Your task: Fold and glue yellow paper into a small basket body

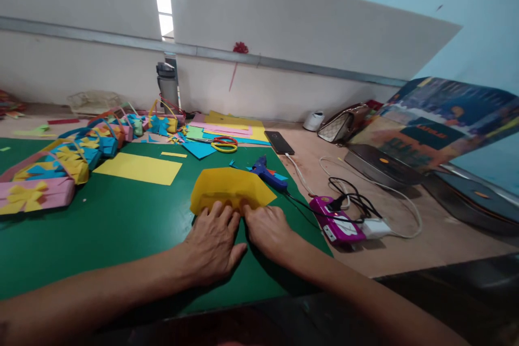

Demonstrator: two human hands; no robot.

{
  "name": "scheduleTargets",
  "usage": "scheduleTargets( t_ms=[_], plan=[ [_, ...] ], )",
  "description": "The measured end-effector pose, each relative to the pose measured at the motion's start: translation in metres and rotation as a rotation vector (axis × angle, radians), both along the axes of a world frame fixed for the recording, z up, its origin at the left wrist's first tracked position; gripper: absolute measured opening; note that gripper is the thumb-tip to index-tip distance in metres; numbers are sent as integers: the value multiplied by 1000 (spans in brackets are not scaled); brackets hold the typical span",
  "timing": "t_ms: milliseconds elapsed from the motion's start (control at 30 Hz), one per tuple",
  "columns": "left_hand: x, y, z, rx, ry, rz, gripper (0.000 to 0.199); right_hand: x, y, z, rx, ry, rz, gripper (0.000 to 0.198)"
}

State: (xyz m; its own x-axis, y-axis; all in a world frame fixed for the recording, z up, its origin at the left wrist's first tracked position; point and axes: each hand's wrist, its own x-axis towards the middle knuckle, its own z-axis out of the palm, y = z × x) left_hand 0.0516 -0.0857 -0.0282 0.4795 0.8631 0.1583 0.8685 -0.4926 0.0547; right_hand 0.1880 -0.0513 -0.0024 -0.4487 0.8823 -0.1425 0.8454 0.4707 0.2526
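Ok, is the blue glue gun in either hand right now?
No. The glue gun lies on the green mat behind the yellow paper, which both the left hand and right hand press flat.

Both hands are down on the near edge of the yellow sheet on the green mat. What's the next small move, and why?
Probably slide the fingertips outward along that near edge to flatten it. The left hand and right hand press side by side on the yellow sheet, which still bulges above the green mat behind them.
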Motion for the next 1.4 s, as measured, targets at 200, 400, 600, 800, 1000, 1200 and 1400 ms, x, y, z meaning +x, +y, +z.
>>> scheduleTargets(
  t_ms=[200, 400, 600, 800, 1000, 1200, 1400],
  plan=[
    [0, -1, 1, -1, -14, -2, 47, 13, -17, -2, 130, 5, -29, 14],
    [0, -1, -1, -8, -16, 14, 52, 40, -15, 3, 229, 118, 67, 17],
    [-1, -1, -1, -3, -12, 26, 53, 65, -1, 12, 360, 343, 101, 26],
    [2, -6, 1, -1, 10, 48, 52, 50, -14, -1, 122, 694, 301, 17],
    [3, -15, -8, 4, 12, 56, 59, 19, -12, -27, 99, 588, 536, 55],
    [-4, -19, -14, 40, 3, 79, 66, 12, -7, -33, 60, 398, 469, 56],
    [-3, -20, -10, 2, 20, 156, 65, 6, -9, -30, 84, 333, 446, 55]
  ],
)
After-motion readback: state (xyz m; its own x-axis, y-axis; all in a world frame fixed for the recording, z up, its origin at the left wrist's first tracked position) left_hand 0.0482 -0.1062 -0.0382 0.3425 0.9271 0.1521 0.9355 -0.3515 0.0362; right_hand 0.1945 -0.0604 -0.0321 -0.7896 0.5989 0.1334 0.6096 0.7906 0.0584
